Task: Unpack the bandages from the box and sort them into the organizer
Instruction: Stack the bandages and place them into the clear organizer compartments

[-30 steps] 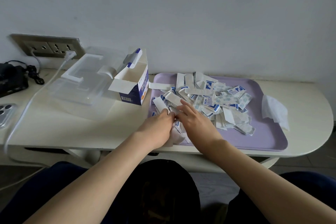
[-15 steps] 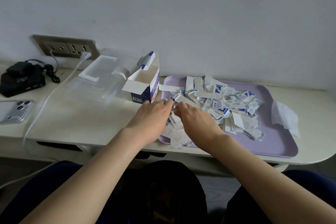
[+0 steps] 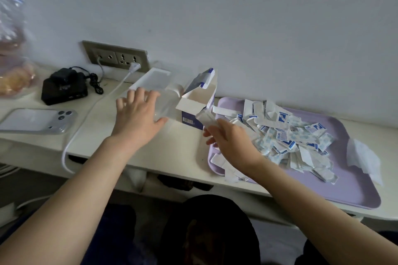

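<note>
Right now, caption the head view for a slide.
Left hand on the clear organizer; right hand holds bandages by the purple tray.

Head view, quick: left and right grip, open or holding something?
Left grip: open, fingers spread against the clear organizer.
Right grip: closed on a small stack of bandages.

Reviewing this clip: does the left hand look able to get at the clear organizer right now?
Probably yes. The left hand is spread open right at the organizer, nothing between them; the box stands beside it, not in front.
</note>
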A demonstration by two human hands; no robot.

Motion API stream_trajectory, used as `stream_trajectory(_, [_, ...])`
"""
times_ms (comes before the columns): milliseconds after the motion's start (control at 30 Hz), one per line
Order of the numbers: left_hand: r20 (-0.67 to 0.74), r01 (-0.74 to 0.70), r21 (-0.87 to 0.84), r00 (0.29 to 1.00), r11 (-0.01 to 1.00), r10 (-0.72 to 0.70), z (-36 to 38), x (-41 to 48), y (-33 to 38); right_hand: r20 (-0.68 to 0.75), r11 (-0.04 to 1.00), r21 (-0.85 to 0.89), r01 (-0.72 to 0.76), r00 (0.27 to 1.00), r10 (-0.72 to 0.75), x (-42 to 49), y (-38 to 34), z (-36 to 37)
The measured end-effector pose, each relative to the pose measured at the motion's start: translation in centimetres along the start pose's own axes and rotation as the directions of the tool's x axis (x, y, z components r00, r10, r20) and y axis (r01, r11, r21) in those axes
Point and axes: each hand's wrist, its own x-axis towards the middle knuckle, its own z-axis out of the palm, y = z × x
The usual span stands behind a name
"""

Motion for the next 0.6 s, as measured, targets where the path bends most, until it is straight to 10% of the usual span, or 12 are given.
stream_trajectory(333, [0.076, -0.033, 0.100, 0.997, 0.994, 0.025, -1.6, -2.1, -1.1, -0.050, 0.996, 0.031, -0.084, 0.995, 0.085, 5.1, -4.7, 4.3])
stream_trajectory(600, [0.126, -0.080, 0.043, 0.989, 0.996, 0.074, -2.2, -3.6, -3.3, 0.119, 0.745, 0.568, -0.351, 0.930, 0.347, 6.0, -6.7, 5.7])
